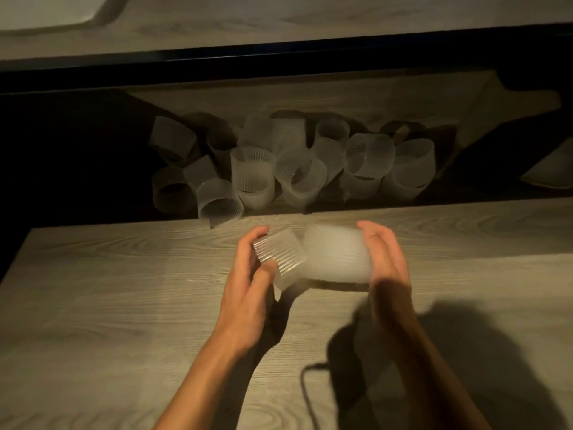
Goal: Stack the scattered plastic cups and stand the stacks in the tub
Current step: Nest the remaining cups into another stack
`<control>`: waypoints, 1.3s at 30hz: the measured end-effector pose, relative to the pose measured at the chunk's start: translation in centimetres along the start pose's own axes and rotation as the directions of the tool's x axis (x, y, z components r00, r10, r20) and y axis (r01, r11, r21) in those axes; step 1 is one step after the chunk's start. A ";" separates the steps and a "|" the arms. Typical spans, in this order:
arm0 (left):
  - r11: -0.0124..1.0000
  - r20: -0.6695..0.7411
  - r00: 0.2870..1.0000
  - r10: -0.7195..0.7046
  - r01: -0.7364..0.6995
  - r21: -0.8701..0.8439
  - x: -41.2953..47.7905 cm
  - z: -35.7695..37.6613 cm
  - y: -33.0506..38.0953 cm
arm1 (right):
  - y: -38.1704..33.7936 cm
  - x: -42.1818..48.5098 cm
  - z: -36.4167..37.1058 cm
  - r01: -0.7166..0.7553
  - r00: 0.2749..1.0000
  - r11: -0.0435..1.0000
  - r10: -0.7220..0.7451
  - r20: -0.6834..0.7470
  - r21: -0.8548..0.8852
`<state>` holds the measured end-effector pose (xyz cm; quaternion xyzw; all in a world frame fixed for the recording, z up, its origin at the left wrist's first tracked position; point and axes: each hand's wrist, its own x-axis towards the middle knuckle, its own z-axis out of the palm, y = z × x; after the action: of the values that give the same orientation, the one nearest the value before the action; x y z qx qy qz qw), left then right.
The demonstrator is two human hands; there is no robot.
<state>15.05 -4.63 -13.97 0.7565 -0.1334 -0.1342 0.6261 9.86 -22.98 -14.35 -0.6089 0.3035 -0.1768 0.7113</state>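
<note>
Head view. Left hand curled round a ribbed cup, thumb on the near side and fingers over the far side, clamped firmly. Right hand wrapped round a blurred cup, fingers over the top; too smeared to tell whether it is one cup or a short stack. Both held on their sides, just above the tabletop, in the middle of the view. Ribbed cup tilted, its right end meeting the blurred cup's left end; nested or merely touching, cannot tell.

Beyond the tabletop's far edge, in shadow on a lower wood-grain surface: a pile of loose translucent cups, most tipped on their sides, some leaning on one another, a few upright. Nearest of them just beside the tabletop's edge, open mouth toward the camera.

On the tabletop near the right forearm, a dark cable. Top left, on a farther surface, the corner of a pale tray. Far right, part of a pale flat thing, too cropped to identify.
</note>
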 end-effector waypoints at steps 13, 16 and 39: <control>0.996 0.019 0.997 0.072 -0.071 -0.045 1.2 -2.4 -0.9 | 0.4 0.1 3.3 0.041 0.986 0.995 -0.026 0.167 -0.088; 0.992 0.096 0.991 0.090 -0.098 0.085 1.5 -3.0 -1.2 | 0.2 0.3 4.2 0.056 0.984 0.998 -0.049 0.174 -0.040; 0.538 -0.143 0.953 0.266 -0.024 0.843 9.8 -7.1 -4.5 | 0.6 2.3 10.0 0.010 1.000 1.000 -0.011 -0.016 -0.016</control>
<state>26.97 -0.98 -17.52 0.9587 -0.1624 0.0956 0.2131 17.96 -16.70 -14.64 -0.6145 0.3074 -0.1831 0.7031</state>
